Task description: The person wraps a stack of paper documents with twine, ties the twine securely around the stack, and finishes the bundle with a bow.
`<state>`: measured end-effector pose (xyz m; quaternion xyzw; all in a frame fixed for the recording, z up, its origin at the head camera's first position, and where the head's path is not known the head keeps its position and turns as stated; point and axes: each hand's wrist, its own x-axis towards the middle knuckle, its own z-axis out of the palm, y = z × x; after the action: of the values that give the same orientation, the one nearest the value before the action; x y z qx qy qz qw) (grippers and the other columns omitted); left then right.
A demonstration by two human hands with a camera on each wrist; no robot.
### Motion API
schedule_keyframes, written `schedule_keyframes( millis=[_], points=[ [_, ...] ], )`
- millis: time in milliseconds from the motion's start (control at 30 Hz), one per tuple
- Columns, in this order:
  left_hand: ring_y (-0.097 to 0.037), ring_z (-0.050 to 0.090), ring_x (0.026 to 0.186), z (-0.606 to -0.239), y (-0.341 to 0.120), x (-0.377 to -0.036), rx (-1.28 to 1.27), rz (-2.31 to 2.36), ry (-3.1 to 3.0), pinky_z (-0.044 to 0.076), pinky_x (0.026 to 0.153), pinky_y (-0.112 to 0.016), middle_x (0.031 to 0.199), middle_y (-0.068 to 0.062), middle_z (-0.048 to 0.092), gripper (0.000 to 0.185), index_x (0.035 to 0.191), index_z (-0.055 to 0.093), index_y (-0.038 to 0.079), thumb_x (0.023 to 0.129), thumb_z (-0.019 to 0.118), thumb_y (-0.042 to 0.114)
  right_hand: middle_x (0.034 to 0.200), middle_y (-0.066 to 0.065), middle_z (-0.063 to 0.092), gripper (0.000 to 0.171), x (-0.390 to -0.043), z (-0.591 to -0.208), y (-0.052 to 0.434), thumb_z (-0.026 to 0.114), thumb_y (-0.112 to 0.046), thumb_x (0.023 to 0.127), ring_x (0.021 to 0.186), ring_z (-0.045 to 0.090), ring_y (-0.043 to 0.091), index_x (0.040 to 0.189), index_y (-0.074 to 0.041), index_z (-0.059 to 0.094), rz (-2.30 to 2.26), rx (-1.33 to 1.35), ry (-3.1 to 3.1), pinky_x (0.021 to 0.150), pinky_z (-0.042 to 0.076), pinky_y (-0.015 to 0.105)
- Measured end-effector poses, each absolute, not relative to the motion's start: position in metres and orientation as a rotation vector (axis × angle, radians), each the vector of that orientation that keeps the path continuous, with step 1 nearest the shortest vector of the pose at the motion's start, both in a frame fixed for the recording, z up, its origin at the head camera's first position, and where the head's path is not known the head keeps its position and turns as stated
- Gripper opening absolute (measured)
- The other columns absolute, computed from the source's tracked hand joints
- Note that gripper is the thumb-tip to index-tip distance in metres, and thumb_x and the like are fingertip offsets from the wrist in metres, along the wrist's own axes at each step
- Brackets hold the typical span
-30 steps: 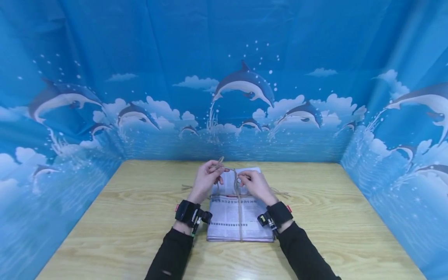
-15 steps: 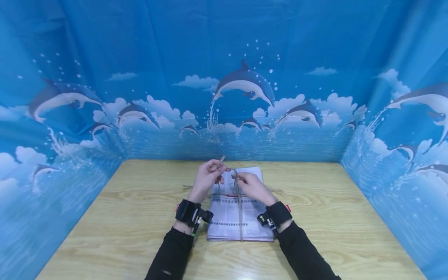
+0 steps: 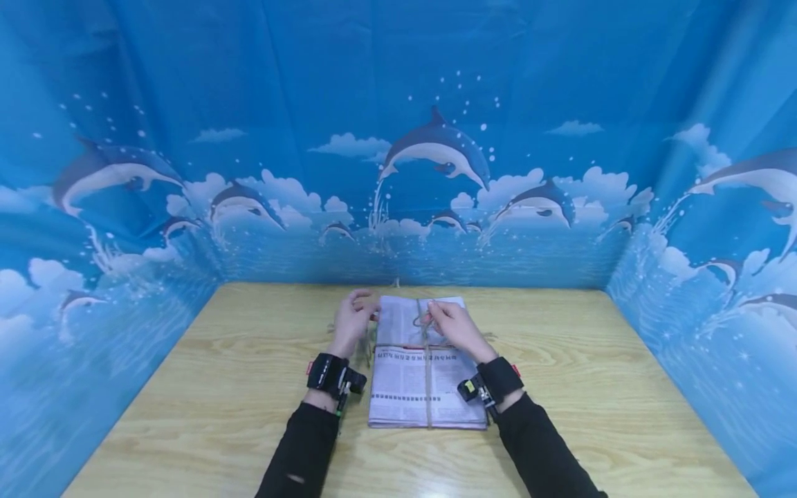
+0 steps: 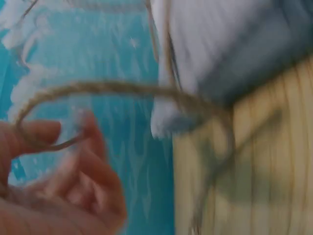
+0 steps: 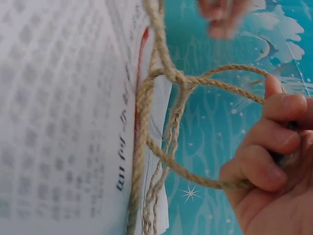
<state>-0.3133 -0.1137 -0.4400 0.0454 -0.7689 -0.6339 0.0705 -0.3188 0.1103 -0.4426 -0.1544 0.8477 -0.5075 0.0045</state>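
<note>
Newspaper stack (image 3: 426, 384) lies flat mid desk (image 3: 187, 387), jute twine (image 3: 427, 387) running lengthwise over it and crossing near the far end. Right hand (image 3: 450, 325) over far part of stack, fingers curled, pinching a twine loop (image 5: 215, 142) beside the knot. Left hand (image 3: 353, 319) at stack's far left edge, fingers loosely curled with a twine strand (image 4: 98, 90) looped over them; wrist view blurred, real grip can't be told. Dolphin backdrop (image 3: 436, 149) behind desk
</note>
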Motion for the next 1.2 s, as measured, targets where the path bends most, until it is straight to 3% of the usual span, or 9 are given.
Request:
schedule_keyframes(
  millis=[100, 200, 333, 467, 600, 800, 967, 1067, 1200],
  points=[
    [-0.040, 0.059, 0.111, -0.444, -0.126, -0.315, 0.233, -1.703, -2.386, 0.051, 0.084, -0.041, 0.124, -0.025, 0.060, 0.049, 0.139, 0.046, 0.003, 0.093, 0.060, 0.010, 0.054, -0.004, 0.044, 0.049, -0.319, -0.443, 0.113, 0.039, -0.035, 0.107, 0.050, 0.038, 0.012, 0.085, 0.000, 0.067, -1.662, -0.440, 2.564, 0.054, 0.033, 0.024],
    [-0.036, 0.060, 0.109, -0.443, -0.129, -0.314, 0.138, -1.521, -2.452, 0.049, 0.092, -0.046, 0.121, -0.022, 0.062, 0.038, 0.129, 0.057, 0.001, 0.093, 0.062, 0.011, 0.054, -0.004, 0.045, 0.053, -0.318, -0.439, 0.117, 0.038, -0.036, 0.107, 0.050, 0.037, 0.010, 0.086, 0.004, 0.065, -1.692, -0.428, 2.497, 0.055, 0.033, 0.024],
    [-0.022, 0.065, 0.084, -0.437, -0.116, -0.311, -0.164, -1.405, -2.525, 0.053, 0.076, -0.036, 0.099, -0.011, 0.071, 0.019, 0.109, 0.071, 0.005, 0.093, 0.065, 0.015, 0.055, -0.003, 0.046, 0.052, -0.318, -0.438, 0.117, 0.040, -0.037, 0.106, 0.049, 0.034, 0.010, 0.084, 0.002, 0.065, -1.695, -0.423, 2.485, 0.053, 0.029, 0.023],
    [-0.014, 0.062, 0.075, -0.432, -0.095, -0.304, -0.480, -1.404, -2.605, 0.052, 0.067, -0.029, 0.108, -0.007, 0.071, 0.026, 0.118, 0.068, 0.009, 0.093, 0.067, 0.016, 0.056, -0.003, 0.049, 0.050, -0.319, -0.442, 0.116, 0.042, -0.040, 0.105, 0.049, 0.035, 0.011, 0.081, -0.003, 0.065, -1.708, -0.413, 2.481, 0.049, 0.027, 0.023],
    [-0.014, 0.062, 0.075, -0.435, -0.083, -0.301, -0.659, -1.416, -2.677, 0.052, 0.065, -0.027, 0.115, -0.007, 0.069, 0.036, 0.129, 0.060, 0.009, 0.094, 0.066, 0.015, 0.057, -0.003, 0.052, 0.051, -0.318, -0.441, 0.117, 0.042, -0.039, 0.105, 0.049, 0.037, 0.010, 0.083, 0.000, 0.065, -1.720, -0.410, 2.446, 0.046, 0.029, 0.022],
    [-0.012, 0.062, 0.079, -0.440, -0.079, -0.299, -0.662, -1.397, -2.685, 0.051, 0.069, -0.027, 0.098, -0.003, 0.070, 0.026, 0.117, 0.068, 0.009, 0.092, 0.068, 0.016, 0.070, 0.010, 0.062, 0.054, -0.317, -0.440, 0.121, 0.042, -0.039, 0.105, 0.055, 0.049, 0.014, 0.098, 0.009, 0.064, -1.784, -0.376, 2.317, 0.049, 0.035, 0.023],
    [-0.012, 0.058, 0.078, -0.441, -0.079, -0.298, -0.657, -1.296, -2.703, 0.049, 0.068, -0.027, 0.094, 0.000, 0.067, 0.019, 0.106, 0.073, 0.010, 0.091, 0.069, 0.021, 0.082, 0.023, 0.065, 0.051, -0.317, -0.441, 0.124, 0.042, -0.038, 0.105, 0.058, 0.051, 0.017, 0.102, 0.008, 0.065, -1.786, -0.408, 2.282, 0.050, 0.037, 0.027],
    [-0.016, 0.060, 0.077, -0.441, -0.079, -0.298, -0.684, -1.335, -2.715, 0.048, 0.066, -0.026, 0.093, -0.005, 0.068, 0.018, 0.099, 0.074, 0.009, 0.094, 0.065, 0.024, 0.086, 0.024, 0.066, 0.045, -0.317, -0.441, 0.125, 0.042, -0.034, 0.106, 0.057, 0.050, 0.016, 0.105, 0.002, 0.068, -1.788, -0.400, 2.289, 0.050, 0.037, 0.026],
    [-0.017, 0.060, 0.062, -0.441, -0.079, -0.298, -0.743, -1.543, -2.776, 0.045, 0.054, -0.025, 0.088, -0.016, 0.071, 0.024, 0.104, 0.066, 0.003, 0.101, 0.055, 0.025, 0.095, 0.022, 0.068, 0.039, -0.319, -0.441, 0.125, 0.044, -0.028, 0.106, 0.060, 0.052, 0.013, 0.118, 0.002, 0.065, -1.820, -0.372, 2.237, 0.053, 0.038, 0.025]
  ],
)
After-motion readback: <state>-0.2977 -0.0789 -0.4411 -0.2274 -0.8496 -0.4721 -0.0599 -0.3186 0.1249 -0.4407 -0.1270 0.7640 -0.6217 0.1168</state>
